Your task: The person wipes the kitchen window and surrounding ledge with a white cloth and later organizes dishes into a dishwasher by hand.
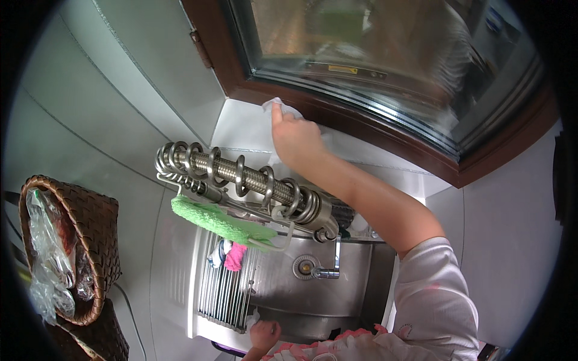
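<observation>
My right hand [295, 137] reaches up past the sink and presses a white cloth or tissue [289, 109] against the lower edge of the brown window frame [343, 108], index finger extended. Near the sink's front left corner, my left hand [265, 335] is curled, with a small white piece of tissue or cloth [252, 318] at its fingers. Between the hands stands a spring-coil kitchen faucet [244, 173], and a green towel [216, 219] hangs on a rack beside it. Pink [235, 256] and white-blue [220, 253] cloths lie on the roll-up drying rack.
The stainless steel sink [311, 293] has a round drain [306, 267] and a small chrome tap [326, 272]. A woven basket [106, 225] holding plastic bags is at the left. Window glass [361, 27] rises above the white sill [239, 126]. A tiled wall stands at the left.
</observation>
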The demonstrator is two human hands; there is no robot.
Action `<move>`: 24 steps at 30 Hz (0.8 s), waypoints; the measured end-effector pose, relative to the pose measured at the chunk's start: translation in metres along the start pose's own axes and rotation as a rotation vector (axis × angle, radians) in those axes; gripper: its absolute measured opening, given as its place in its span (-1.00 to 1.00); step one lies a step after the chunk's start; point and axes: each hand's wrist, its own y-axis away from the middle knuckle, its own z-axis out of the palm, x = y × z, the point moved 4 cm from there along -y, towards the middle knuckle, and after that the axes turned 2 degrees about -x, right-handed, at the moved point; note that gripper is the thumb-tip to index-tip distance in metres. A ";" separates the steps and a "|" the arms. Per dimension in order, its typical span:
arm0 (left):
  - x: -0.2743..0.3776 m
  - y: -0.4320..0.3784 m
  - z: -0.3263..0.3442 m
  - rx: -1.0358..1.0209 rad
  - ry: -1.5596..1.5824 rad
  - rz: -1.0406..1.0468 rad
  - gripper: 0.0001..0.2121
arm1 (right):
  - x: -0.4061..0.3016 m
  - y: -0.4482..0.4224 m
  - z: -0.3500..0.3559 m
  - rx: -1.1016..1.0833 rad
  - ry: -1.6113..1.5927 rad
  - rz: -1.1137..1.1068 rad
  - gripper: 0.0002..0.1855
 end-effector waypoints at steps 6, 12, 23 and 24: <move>-0.005 0.003 0.005 -0.037 0.022 -0.033 -0.93 | -0.017 -0.024 0.003 -0.046 0.014 0.035 -0.46; -0.007 0.006 0.007 -0.066 0.000 -0.053 -0.93 | 0.002 0.002 -0.008 -0.080 -0.029 0.070 -0.46; -0.006 0.005 0.006 -0.048 0.011 -0.037 -0.93 | 0.012 0.017 -0.013 -0.053 -0.044 0.076 -0.41; -0.006 0.005 0.006 -0.043 0.019 -0.039 -0.93 | 0.007 0.011 -0.010 -0.055 -0.045 0.070 -0.41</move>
